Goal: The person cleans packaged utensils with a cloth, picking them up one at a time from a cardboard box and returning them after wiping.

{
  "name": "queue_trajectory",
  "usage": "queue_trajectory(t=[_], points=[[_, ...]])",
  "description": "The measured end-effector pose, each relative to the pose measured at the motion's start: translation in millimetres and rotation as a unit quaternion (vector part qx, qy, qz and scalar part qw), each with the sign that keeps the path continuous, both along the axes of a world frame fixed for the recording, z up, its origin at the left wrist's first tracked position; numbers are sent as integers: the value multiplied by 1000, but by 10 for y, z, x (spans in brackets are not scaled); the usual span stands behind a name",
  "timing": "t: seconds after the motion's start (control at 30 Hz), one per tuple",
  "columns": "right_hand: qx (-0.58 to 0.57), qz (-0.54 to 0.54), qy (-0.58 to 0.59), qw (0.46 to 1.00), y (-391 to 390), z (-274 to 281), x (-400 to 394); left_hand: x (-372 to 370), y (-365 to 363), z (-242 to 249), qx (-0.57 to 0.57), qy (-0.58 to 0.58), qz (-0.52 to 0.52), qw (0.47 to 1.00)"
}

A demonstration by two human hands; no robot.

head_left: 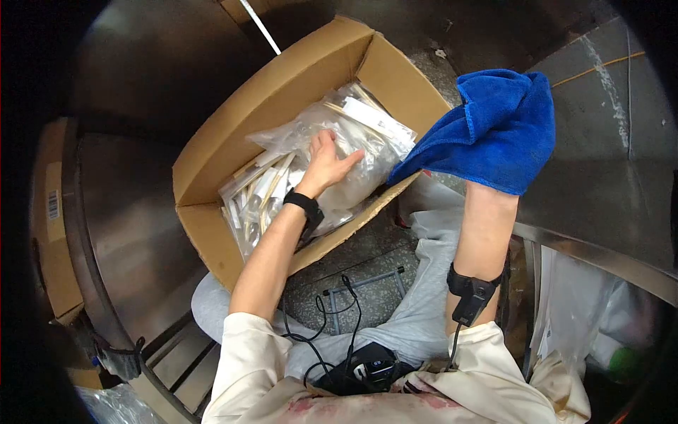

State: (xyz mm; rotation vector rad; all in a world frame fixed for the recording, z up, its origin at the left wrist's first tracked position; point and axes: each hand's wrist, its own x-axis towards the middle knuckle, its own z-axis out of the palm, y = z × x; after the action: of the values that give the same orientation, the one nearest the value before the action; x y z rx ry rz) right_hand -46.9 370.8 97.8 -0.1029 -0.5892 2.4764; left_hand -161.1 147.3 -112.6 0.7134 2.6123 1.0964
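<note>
An open cardboard box (282,88) stands tilted in front of me. Inside it are clear plastic bags (360,148) of thin wooden sticks with white paper strips (265,187). My left hand (328,166) reaches into the box and rests on the bags, its thumb spread away from the bent fingers. A blue cloth (505,127) is bunched over my right hand, above the box's right side. Only the wrist (492,198) shows below it; the fingers are hidden. One corner of the cloth hangs down at the box rim.
Dark metal panels (141,205) rise on the left, with another cardboard box (56,219) beyond. A grey surface with a metal edge (600,261) lies to the right, with plastic bags (586,304) below. Black cables (321,318) and a small device (374,367) are at my lap.
</note>
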Motion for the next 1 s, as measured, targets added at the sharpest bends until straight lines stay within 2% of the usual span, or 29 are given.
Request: queue_trajectory(t=[0.07,0.13,0.2,0.27,0.3,0.37,0.4,0.47,0.5,0.57,0.67,0.73,0.8,0.87,0.9,0.97,1.0], points=[[67,82,114,988,26,-91,5,-102,-290,21,11,-29,-34,999],[67,58,92,992,-6,-91,-16,-193,-734,98,-90,-120,-77,986],[68,31,66,995,-26,-94,-4,-218,-1210,99,-290,56,-76,952],[79,47,61,994,-40,-93,-10,-76,-1468,320,-421,65,-9,905],[78,47,62,994,-48,-94,-22,-33,-1620,244,-422,66,-9,904],[62,35,49,996,-70,-92,-40,5,-1875,-4,-458,91,60,882],[62,35,49,996,-112,-50,-68,-31,-1891,49,-458,92,60,882],[49,-65,-95,992,-216,48,-136,-111,-1910,151,-436,-4,20,900],[48,-65,-94,992,-230,48,-156,-116,-1916,189,-436,-3,21,900],[30,-44,-98,994,-247,25,-187,-132,-1921,271,-500,-85,-21,861],[41,-28,-114,992,-283,-18,-227,-21,-1962,453,-501,-118,-55,855],[81,-39,-115,989,-335,-84,-268,28,-1976,664,-499,-138,-57,854],[125,-50,-115,984,-362,-112,-271,57,-1968,895,-467,-140,46,872],[87,35,-109,990,-397,-115,-279,143,-1945,1191,-444,-107,81,886],[90,35,-109,989,-419,-125,-299,147,-1995,1246,-403,-97,107,904],[19,157,-22,987,-504,-149,-359,141,-2189,1203,-314,-64,141,937],[11,183,-11,983,-570,-149,-392,148,-2231,1184,-312,-65,142,937]])
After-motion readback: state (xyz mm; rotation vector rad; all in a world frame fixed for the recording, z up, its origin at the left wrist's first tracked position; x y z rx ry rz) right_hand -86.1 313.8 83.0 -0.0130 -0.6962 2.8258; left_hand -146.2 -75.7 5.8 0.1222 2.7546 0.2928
